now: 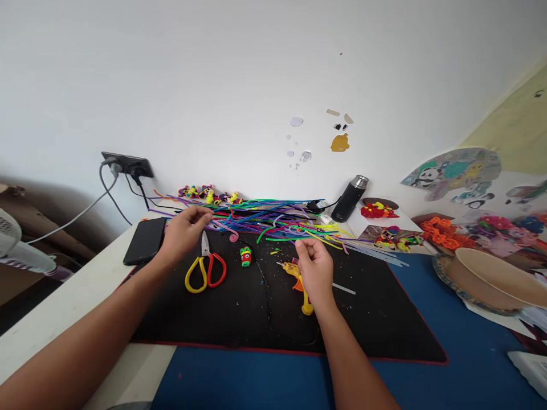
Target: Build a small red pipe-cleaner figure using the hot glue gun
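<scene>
My left hand [187, 232] is closed in a pinch at the left end of a pile of coloured pipe cleaners [273, 219]; whatever its fingertips hold, if anything, blends into the pile. My right hand [316, 266] also pinches, above a yellow hot glue gun [306, 306] lying on the black mat [213, 324]; I cannot make out what sits between these fingers. Scissors [205, 263] with one yellow and one red handle lie beside my left hand. Between the hands rests a small red and green figure [245, 257] with eyes.
A black phone [145, 240] lies at the left. Behind are finished pipe-cleaner figures [209, 193], a black thermos [349, 198] and a white box [367, 228] with red pieces on it. Glue sticks [395, 259] and a beige bowl [499, 279] are at the right. A cord crosses the mat.
</scene>
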The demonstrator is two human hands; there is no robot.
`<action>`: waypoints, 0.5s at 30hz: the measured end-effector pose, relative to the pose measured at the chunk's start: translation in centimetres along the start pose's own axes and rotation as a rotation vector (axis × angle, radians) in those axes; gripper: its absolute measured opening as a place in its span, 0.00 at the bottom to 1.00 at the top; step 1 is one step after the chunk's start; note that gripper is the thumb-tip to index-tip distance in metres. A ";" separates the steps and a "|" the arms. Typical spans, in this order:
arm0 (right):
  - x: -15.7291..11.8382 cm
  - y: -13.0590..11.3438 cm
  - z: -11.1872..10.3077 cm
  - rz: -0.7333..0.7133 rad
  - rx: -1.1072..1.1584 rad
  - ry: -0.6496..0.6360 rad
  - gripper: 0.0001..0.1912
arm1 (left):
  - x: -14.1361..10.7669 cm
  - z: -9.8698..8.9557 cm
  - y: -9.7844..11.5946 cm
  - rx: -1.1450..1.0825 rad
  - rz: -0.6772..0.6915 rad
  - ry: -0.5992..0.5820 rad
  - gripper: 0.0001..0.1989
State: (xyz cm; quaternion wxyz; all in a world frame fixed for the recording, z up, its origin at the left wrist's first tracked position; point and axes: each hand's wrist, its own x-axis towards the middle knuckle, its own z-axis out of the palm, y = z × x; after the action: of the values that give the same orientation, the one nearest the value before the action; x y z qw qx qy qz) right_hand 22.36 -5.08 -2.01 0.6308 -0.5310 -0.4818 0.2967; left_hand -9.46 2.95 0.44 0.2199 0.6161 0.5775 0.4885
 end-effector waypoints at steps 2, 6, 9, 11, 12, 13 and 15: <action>-0.2 0.1 0.1 0.022 0.003 -0.013 0.21 | 0.8 -0.8 -0.4 -0.011 0.005 0.037 0.23; -0.5 -0.2 0.2 0.015 -0.024 -0.032 0.20 | 1.7 -0.8 -0.7 0.250 0.081 -0.124 0.25; -0.7 -0.6 0.2 -0.016 -0.073 -0.040 0.18 | 1.9 0.5 -0.6 0.350 0.149 -0.245 0.20; -0.7 -0.8 0.2 -0.036 -0.093 -0.050 0.17 | 2.1 1.4 -0.7 0.410 0.200 -0.287 0.17; -0.8 -0.8 0.2 -0.044 -0.097 -0.054 0.17 | 2.2 1.8 -0.7 0.445 0.230 -0.304 0.17; -0.8 -0.9 0.2 -0.051 -0.099 -0.060 0.17 | 2.4 2.2 -0.7 0.482 0.258 -0.320 0.17; -0.8 -0.9 0.2 -0.059 -0.106 -0.062 0.16 | 2.5 2.7 -0.8 0.556 0.307 -0.351 0.17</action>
State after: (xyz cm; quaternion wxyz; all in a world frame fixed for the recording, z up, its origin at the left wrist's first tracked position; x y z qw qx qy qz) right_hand 21.73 -5.91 -1.36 0.5949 -0.5399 -0.5316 0.2685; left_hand -7.87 6.23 -0.49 0.0638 0.8062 0.5427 0.2268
